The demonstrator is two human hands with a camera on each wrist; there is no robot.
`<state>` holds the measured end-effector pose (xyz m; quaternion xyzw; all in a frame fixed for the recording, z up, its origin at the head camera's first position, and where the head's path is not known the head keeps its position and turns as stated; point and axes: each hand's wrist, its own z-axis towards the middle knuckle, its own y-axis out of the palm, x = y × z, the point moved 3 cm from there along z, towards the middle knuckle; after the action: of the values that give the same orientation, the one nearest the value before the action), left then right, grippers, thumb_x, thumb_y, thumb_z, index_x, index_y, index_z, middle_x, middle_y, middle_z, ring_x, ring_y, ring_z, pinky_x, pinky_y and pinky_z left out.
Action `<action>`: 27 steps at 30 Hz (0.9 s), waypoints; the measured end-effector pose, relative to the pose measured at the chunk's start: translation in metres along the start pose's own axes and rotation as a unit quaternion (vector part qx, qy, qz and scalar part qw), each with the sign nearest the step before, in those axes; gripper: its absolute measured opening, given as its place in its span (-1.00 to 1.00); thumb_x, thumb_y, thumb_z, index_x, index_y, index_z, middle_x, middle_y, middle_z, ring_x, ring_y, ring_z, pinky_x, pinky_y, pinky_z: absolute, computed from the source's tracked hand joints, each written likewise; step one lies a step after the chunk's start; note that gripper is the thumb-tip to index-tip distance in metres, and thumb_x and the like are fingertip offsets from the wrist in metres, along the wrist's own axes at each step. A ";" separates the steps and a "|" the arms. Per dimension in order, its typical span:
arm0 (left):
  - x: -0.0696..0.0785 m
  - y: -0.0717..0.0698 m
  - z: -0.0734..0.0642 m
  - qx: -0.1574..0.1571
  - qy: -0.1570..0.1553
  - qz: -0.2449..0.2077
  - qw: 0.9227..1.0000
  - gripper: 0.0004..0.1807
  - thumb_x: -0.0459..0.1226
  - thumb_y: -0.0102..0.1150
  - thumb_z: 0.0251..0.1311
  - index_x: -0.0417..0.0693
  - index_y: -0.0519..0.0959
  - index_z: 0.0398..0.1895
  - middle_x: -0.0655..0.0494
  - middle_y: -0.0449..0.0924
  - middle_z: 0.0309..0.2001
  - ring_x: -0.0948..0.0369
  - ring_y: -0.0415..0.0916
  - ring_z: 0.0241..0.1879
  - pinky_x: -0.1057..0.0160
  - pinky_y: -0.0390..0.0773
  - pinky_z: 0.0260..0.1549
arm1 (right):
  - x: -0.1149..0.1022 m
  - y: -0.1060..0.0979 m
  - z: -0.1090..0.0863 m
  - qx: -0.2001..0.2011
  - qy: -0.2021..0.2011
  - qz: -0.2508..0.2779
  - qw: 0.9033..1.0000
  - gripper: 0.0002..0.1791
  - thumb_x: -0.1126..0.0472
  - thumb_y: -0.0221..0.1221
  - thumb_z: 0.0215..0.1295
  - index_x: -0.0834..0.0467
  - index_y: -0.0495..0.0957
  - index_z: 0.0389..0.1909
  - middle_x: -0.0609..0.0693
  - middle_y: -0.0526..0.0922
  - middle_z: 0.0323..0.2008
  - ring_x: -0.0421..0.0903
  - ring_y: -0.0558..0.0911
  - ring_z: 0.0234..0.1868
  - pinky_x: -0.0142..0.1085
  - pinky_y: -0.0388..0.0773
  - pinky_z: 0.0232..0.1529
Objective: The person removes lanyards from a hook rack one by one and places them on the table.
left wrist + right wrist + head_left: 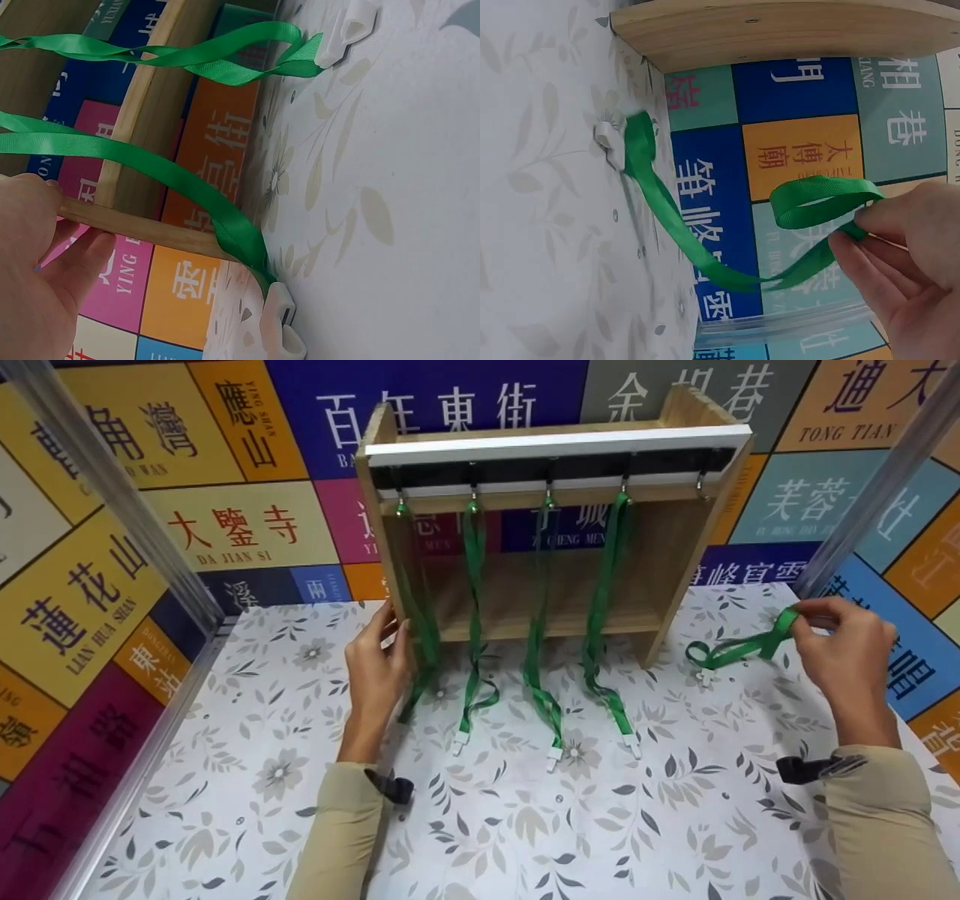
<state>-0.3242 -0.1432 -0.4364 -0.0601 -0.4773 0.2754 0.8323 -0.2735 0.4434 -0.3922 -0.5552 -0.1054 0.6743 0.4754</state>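
A small wooden rack (684, 536) stands on the table with a row of metal hooks along its top bar. Green lanyards (601, 592) hang from several hooks, white clips at their lower ends, while the rightmost hook (702, 487) is bare. My left hand (377, 664) grips the rack's left side panel (161, 234), thumb and fingers on either side of the wood. Right of the rack, my right hand (847, 656) pinches another green lanyard (679, 229) near its looped end. That lanyard's white clip (609, 142) hangs low, close to the tabletop.
The white tabletop (495, 855) has a leaf and flower print. Behind the rack rises a panel of coloured signs (232, 525). Clear posts (862, 472) stand at the back corners. Each wrist wears a black strap (806, 769).
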 end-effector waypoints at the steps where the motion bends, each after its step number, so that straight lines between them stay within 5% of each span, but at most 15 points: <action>1: 0.000 -0.001 0.000 0.001 0.001 0.002 1.000 -0.47 -0.15 0.21 0.59 0.01 0.51 0.55 -0.05 0.72 0.33 -0.02 0.77 0.22 0.06 0.82 0.05 | -0.001 0.003 0.000 -0.005 -0.002 0.002 1.000 -0.61 0.13 0.14 0.60 0.28 0.71 0.21 0.35 0.77 0.11 0.29 0.48 0.48 0.11 -0.04 0.78; 5: 0.002 -0.003 0.001 0.004 0.002 0.005 1.000 -0.48 -0.16 0.21 0.59 0.02 0.52 0.55 -0.04 0.72 0.32 0.01 0.77 0.22 0.06 0.83 0.04 | -0.004 0.020 -0.003 -0.022 -0.035 0.002 0.999 -0.68 0.18 0.19 0.56 0.16 0.75 0.18 0.29 0.80 0.13 -0.23 0.69 0.16 -0.42 0.50 0.40; 8: 0.002 -0.002 0.000 0.003 0.002 0.005 1.000 -0.47 -0.16 0.22 0.59 0.03 0.52 0.55 -0.04 0.72 0.33 0.00 0.77 0.22 0.05 0.83 0.04 | -0.003 0.034 -0.007 -0.044 -0.064 0.023 0.997 -0.71 0.24 0.22 0.52 0.13 0.77 0.14 0.19 0.82 0.11 -0.65 0.56 -0.05 -0.79 0.45 -0.03; 10: 0.002 -0.002 0.000 0.002 0.001 0.004 1.000 -0.47 -0.16 0.23 0.58 0.03 0.51 0.55 -0.04 0.72 0.33 0.00 0.77 0.22 0.05 0.83 0.05 | -0.001 0.042 -0.009 -0.063 -0.072 0.044 0.994 -0.72 0.26 0.23 0.52 0.14 0.77 0.14 0.14 0.81 0.11 -0.74 0.52 -0.10 -0.85 0.44 -0.06; 14: 0.002 0.001 -0.001 -0.002 0.000 0.001 1.000 -0.46 -0.16 0.23 0.58 0.03 0.50 0.56 -0.03 0.71 0.34 -0.01 0.76 0.23 0.04 0.82 0.05 | 0.009 0.055 -0.013 -0.108 -0.059 0.049 0.991 -0.72 0.20 0.26 0.55 0.10 0.75 0.17 0.09 0.78 0.13 -0.71 0.55 -0.07 -0.67 0.57 0.14; 19: 0.002 0.000 -0.002 -0.001 0.003 0.009 1.000 -0.46 -0.16 0.23 0.59 0.00 0.51 0.55 -0.04 0.72 0.33 0.00 0.77 0.22 0.03 0.83 0.04 | 0.017 0.064 -0.015 -0.172 -0.053 0.026 0.983 -0.72 0.19 0.26 0.58 0.10 0.74 0.21 0.17 0.76 0.22 -0.67 0.52 -0.07 0.10 0.59 0.42; 24: 0.002 -0.002 -0.001 -0.001 0.001 0.009 1.000 -0.46 -0.16 0.23 0.58 -0.01 0.51 0.55 -0.05 0.71 0.33 -0.02 0.77 0.21 0.02 0.83 0.03 | 0.017 0.070 -0.016 -0.198 -0.071 0.004 0.978 -0.76 0.31 0.26 0.55 0.16 0.76 0.12 0.25 0.77 0.18 -0.10 0.77 0.09 0.25 0.57 0.37; 27: 0.002 -0.002 0.000 -0.002 0.002 0.007 1.000 -0.46 -0.16 0.24 0.58 -0.01 0.51 0.55 -0.05 0.71 0.34 -0.04 0.77 0.21 0.01 0.83 0.03 | 0.015 0.072 -0.016 -0.207 -0.099 -0.009 0.973 -0.74 0.42 0.19 0.52 0.22 0.78 0.06 0.30 0.75 0.22 0.29 0.74 0.21 0.30 0.58 0.33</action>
<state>-0.3227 -0.1435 -0.4346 -0.0654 -0.4756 0.2803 0.8312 -0.2968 0.4108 -0.4559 -0.5713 -0.2945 0.6847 0.3436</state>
